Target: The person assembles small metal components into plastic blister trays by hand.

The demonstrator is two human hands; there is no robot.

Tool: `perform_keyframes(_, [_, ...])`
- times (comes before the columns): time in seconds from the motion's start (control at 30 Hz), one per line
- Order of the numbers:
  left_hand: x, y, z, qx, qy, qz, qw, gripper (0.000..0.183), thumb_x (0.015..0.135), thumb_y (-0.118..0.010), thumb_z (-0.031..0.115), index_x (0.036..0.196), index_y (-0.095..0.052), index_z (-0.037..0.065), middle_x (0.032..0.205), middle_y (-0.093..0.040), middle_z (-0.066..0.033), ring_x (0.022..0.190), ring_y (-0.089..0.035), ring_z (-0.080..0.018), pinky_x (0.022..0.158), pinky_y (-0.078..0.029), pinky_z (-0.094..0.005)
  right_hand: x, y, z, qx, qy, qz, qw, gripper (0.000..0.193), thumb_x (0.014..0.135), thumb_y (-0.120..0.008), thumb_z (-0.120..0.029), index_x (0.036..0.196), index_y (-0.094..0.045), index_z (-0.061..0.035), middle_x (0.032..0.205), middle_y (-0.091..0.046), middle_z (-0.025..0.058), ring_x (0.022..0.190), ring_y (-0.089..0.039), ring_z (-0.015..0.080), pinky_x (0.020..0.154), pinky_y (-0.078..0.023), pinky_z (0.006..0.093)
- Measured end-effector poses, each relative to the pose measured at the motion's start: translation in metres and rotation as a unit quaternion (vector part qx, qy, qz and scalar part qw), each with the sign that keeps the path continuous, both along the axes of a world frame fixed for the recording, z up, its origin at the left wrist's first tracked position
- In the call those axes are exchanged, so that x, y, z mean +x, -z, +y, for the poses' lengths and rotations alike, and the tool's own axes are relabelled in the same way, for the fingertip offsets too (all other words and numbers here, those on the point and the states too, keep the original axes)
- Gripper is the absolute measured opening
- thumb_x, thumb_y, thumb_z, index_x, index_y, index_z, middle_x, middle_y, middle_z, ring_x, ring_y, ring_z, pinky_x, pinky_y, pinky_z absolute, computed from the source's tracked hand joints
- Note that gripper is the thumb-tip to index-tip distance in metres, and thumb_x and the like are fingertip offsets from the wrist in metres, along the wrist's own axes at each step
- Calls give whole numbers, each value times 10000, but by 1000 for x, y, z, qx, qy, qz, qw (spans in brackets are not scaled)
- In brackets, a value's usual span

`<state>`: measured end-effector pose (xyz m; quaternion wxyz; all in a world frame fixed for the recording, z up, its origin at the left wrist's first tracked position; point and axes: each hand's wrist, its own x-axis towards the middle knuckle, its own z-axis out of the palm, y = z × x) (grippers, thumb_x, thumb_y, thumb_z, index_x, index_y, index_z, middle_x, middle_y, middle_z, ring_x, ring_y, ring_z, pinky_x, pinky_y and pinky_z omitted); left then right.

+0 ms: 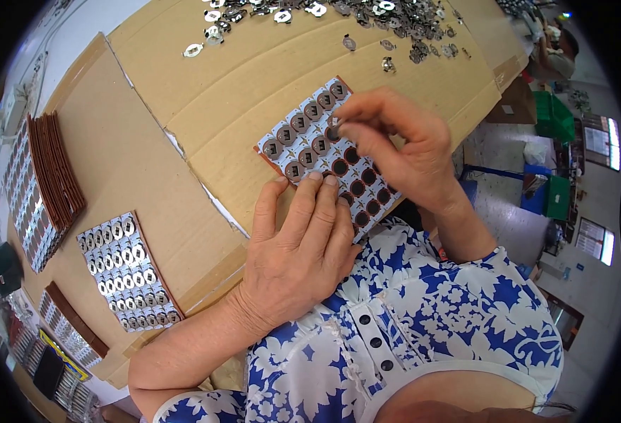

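Observation:
A panel of small circuit boards (303,156) lies tilted on the cardboard, close to my body. Grey metal clips (298,123) fill its far row and part of the second; bare dark round pads (358,188) show on the nearer rows. My left hand (293,247) lies on the panel's left near part, its fingers stretched flat over several pads. Above the second row, my right hand (413,151) pinches a small metal clip between thumb and forefinger. The fingertips mostly hide that clip.
Loose metal clips (416,25) lie heaped at the far edge of the cardboard (183,92). To the left are a tall stack of panels (60,169), a single panel fitted with clips (128,271) and another small stack (71,321). Green bins (556,197) stand beyond, at right.

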<state>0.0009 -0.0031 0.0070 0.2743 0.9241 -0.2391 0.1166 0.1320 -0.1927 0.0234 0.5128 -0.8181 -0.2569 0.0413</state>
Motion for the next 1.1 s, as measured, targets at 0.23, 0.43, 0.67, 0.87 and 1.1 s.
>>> perform_keyframes(0.23, [1, -1, 0, 8, 0, 5, 1000, 605, 862, -864, 365, 1298, -749, -38, 1434, -703, -245, 1374, -659, -409, 1163, -464, -621, 5, 0, -13, -74, 126, -191, 971, 111, 997, -792, 34, 1099, -782, -8, 955, -797, 69, 757, -760, 141, 644, -566, 285])
perform_keyframes(0.43, [0, -1, -1, 8, -1, -5, 1000, 586, 894, -857, 365, 1309, -752, -35, 1435, -703, -246, 1370, -661, -408, 1167, -460, -617, 4, 7, -12, 2, -27, -46, 999, 124, 1005, -781, 44, 1121, -794, 3, 943, -769, 53, 800, -720, 106, 690, -556, 274])
perform_keyframes(0.67, [-1, 0, 0, 6, -2, -1, 1000, 583, 891, -858, 360, 1304, -751, -38, 1426, -704, -247, 1364, -662, -409, 1173, -454, -618, 12, 11, -9, -41, -69, -75, 994, 109, 986, -792, 27, 1085, -788, -18, 928, -748, 78, 801, -738, 164, 682, -560, 315])
perform_keyframes(0.87, [-1, 0, 1, 4, -3, 0, 1000, 583, 883, -860, 354, 1297, -749, -41, 1424, -703, -250, 1357, -665, -409, 1168, -458, -623, 3, 7, 0, -89, -6, -44, 995, 107, 957, -825, 11, 1053, -787, -17, 919, -735, 96, 829, -741, 231, 703, -571, 356])
perform_keyframes(1.1, [1, -2, -3, 12, -3, -8, 1000, 586, 883, -857, 355, 1299, -742, -41, 1424, -700, -253, 1356, -663, -412, 1154, -461, -623, 2, 16, -10, -93, -54, -183, 977, 266, 912, -809, 34, 1172, -790, -21, 968, -690, 90, 849, -731, 273, 701, -579, 381])
